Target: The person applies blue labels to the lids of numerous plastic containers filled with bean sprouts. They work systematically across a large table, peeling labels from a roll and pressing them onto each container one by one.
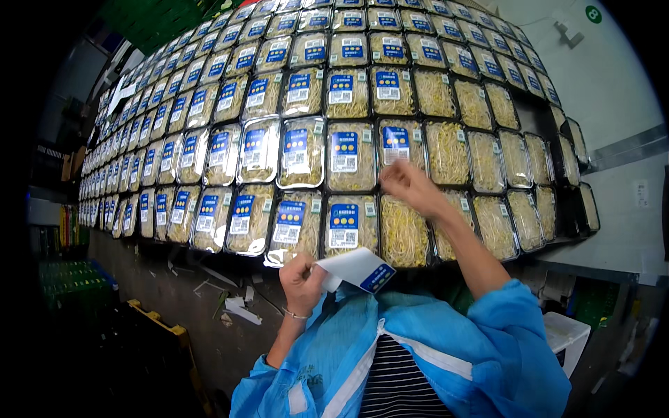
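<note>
My left hand (302, 282) pinches a strip of white label backing paper (349, 263) near my chest. One blue-and-white label (379, 277) shows at the strip's folded right end. My right hand (410, 189), slightly blurred, is at the lower edge of a label (395, 142) on a clear-lidded black tray of bean sprouts in the second row. Its fingers are curled, and their tips are partly hidden. Just below lies a sprout tray (405, 230) without a blue label. To its left, a tray (344, 224) in the front row bears a blue-and-white label.
Rows of packed sprout trays (298, 149) cover the surface, mostly blue-labelled; several at the right (487, 162) carry only a small tag. Paper scraps (243, 309) litter the floor. A yellow-edged pallet (157, 318) stands lower left, a white bin (564, 334) lower right.
</note>
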`<action>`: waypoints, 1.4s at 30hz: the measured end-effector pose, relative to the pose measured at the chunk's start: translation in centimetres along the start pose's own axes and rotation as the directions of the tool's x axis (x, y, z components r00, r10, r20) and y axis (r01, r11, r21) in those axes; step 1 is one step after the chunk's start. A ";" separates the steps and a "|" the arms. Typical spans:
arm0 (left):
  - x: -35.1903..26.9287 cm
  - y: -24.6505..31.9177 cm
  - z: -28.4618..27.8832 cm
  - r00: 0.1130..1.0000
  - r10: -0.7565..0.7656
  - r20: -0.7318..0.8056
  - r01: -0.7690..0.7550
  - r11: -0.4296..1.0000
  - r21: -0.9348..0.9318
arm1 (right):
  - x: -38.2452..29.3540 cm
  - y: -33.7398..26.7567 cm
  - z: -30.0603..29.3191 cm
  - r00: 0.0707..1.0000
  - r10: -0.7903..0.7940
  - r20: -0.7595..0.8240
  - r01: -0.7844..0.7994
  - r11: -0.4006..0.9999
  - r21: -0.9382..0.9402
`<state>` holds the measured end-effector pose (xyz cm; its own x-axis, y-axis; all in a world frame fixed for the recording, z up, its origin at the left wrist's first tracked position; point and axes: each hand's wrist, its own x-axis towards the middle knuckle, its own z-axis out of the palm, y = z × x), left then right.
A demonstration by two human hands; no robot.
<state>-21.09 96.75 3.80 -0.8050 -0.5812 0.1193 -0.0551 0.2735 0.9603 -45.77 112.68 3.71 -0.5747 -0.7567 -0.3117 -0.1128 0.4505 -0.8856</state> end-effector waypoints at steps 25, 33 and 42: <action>-4.4 0.7 5.1 0.938 0.060 0.342 -0.099 0.990 0.097 | -14.9 -1.0 6.2 0.829 -0.515 -0.217 0.524 0.851 -0.021; -7.5 -3.3 2.1 0.956 0.053 0.287 -0.107 0.978 0.176 | -8.0 4.7 0.2 0.958 0.104 -0.267 0.046 0.862 0.504; -5.2 -1.2 2.3 0.843 0.400 0.361 -0.480 0.861 0.168 | -4.7 5.3 1.9 0.965 0.250 -0.083 -0.211 0.922 0.324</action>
<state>-18.25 101.21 1.45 -0.9134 -0.1037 0.3937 0.2403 0.6432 0.7270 -42.12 117.67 -0.16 -0.6497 -0.5784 -0.4933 0.2798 0.4215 -0.8626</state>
